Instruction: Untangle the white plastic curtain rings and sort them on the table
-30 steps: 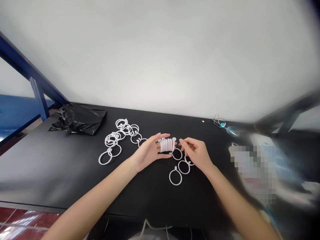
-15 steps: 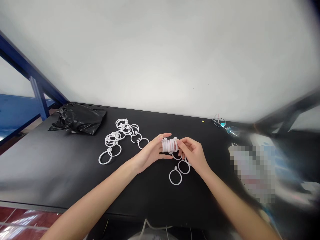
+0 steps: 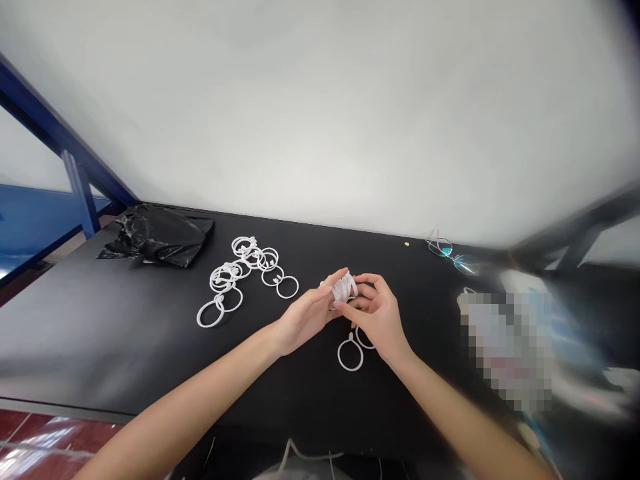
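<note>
A stack of white plastic rings [image 3: 343, 289], like curtain rings with small eyelets, sits between my two hands above the black table. My left hand [image 3: 313, 308] has its fingers around the stack from the left. My right hand [image 3: 374, 308] grips the stack's right end, thumb below and index finger above. Under my right hand two loose rings lie on the table; the nearer white ring [image 3: 339, 357] shows whole and the other is partly hidden. To the left of my hands lies a spread of several more white rings [image 3: 287, 277].
A crumpled black plastic bag [image 3: 160, 237] lies at the back left of the black table [image 3: 125, 333]. Eyeglasses [image 3: 453, 256] rest at the back right, near a small yellow bit [image 3: 407, 244]. A blurred-out item [image 3: 510, 353] is on the right. Blue metal posts [image 3: 80, 193] stand at left.
My hands have drawn closer together around the ring stack, which has tilted. My right hand's fingers have moved over its right end, and my left fingers have closed in.
</note>
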The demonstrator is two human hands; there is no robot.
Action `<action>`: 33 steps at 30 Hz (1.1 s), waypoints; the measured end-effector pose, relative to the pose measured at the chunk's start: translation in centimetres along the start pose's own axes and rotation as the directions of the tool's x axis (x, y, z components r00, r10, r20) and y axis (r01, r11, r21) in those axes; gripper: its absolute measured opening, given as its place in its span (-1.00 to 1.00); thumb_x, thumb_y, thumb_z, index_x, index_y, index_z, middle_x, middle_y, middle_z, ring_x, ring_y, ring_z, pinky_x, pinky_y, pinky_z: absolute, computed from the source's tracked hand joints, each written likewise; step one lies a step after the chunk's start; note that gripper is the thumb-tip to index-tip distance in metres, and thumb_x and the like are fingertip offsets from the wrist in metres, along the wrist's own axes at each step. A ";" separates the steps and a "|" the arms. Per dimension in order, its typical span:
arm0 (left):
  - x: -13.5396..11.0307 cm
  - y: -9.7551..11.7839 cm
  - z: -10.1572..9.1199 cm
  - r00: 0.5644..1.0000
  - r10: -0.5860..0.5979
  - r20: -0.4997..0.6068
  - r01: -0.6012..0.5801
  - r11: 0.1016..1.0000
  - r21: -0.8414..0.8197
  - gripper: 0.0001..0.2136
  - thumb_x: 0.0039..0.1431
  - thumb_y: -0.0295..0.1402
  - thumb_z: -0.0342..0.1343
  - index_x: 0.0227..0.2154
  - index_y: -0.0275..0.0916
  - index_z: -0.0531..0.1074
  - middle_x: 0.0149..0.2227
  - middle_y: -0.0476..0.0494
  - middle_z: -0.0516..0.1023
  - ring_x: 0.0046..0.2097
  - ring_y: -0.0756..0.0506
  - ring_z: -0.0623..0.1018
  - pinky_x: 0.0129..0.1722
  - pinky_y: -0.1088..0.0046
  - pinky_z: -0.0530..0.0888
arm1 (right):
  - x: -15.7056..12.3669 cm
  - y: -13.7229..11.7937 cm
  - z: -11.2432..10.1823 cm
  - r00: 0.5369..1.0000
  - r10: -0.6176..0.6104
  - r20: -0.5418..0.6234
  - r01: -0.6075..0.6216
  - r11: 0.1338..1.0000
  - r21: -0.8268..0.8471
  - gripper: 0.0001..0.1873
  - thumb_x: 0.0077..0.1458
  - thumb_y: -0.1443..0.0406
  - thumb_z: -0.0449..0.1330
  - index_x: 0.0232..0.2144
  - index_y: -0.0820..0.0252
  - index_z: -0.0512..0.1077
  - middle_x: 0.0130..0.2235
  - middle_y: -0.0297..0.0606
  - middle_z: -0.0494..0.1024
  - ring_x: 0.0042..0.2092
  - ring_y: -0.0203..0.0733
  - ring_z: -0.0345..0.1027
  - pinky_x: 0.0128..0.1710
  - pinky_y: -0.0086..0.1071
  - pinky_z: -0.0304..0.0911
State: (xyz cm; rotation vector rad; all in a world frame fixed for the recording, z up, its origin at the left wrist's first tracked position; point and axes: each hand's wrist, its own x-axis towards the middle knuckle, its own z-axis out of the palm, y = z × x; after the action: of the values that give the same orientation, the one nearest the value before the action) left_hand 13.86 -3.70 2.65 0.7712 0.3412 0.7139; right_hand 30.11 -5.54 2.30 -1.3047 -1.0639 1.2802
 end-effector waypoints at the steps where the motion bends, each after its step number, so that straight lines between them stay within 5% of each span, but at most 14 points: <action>1: 0.0 -0.1 0.0 1.000 -0.007 0.007 0.007 1.000 0.010 -0.30 0.22 -0.05 -0.01 0.34 -0.25 -0.03 0.26 -0.29 0.23 0.26 -0.28 0.21 0.26 0.10 0.05 | 0.0 0.0 0.1 1.000 0.010 -0.001 -0.010 1.000 -0.003 -0.41 -0.27 0.24 0.49 -0.22 0.11 0.27 -0.37 -0.38 0.56 -0.50 -0.32 0.40 -0.64 -0.53 0.25; 15: 0.1 -0.1 -0.2 0.998 -0.048 0.039 0.044 0.994 0.097 -0.22 0.16 -0.13 -0.07 0.38 -0.23 -0.22 0.24 -0.28 0.22 0.17 -0.27 0.28 0.18 0.08 0.12 | -0.1 -0.4 0.1 0.993 0.117 0.033 -0.116 0.993 -0.027 -0.53 -0.29 0.24 0.49 -0.34 0.19 0.37 -0.42 -0.33 0.59 -0.52 -0.31 0.40 -0.69 -0.54 0.16; 22: 0.0 -0.4 -0.4 1.000 -0.019 0.008 0.018 0.993 0.117 -0.30 0.14 -0.12 -0.11 0.36 -0.07 -0.07 0.33 -0.19 0.12 -0.08 -0.17 0.35 -0.08 0.25 0.20 | -0.3 -0.2 0.3 0.981 0.107 0.162 -0.109 0.994 0.008 -0.66 -0.18 0.16 0.46 -0.37 0.23 0.50 -0.45 -0.30 0.54 -0.48 -0.24 0.45 -0.65 -0.48 0.23; 27: -0.2 0.0 -0.5 1.000 -0.008 0.026 0.003 0.988 0.153 -0.32 0.17 -0.11 -0.11 0.36 -0.09 -0.07 0.36 -0.25 0.06 0.05 -0.24 0.32 -0.01 0.20 0.19 | -0.3 -0.6 0.3 0.973 0.099 0.208 -0.105 0.994 0.020 -0.68 -0.21 0.15 0.47 -0.43 0.22 0.54 -0.54 -0.36 0.50 -0.50 -0.30 0.40 -0.61 -0.48 0.24; 33: -0.3 1.1 -1.1 0.994 -0.082 0.072 0.064 0.971 0.228 -0.37 0.26 -0.08 0.00 0.34 -0.03 -0.02 0.35 -0.27 0.05 -0.04 -0.15 0.40 0.08 0.12 0.24 | -0.2 -1.0 0.2 0.964 0.104 0.244 -0.117 0.992 0.040 -0.70 -0.16 0.15 0.45 -0.42 0.22 0.56 -0.55 -0.39 0.48 -0.53 -0.37 0.32 -0.52 -0.46 0.30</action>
State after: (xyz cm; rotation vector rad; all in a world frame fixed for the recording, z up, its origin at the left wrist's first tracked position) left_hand 12.54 -2.83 2.71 0.9958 0.3789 0.5781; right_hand 29.97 -5.60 3.34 -1.2030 -1.1275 1.5728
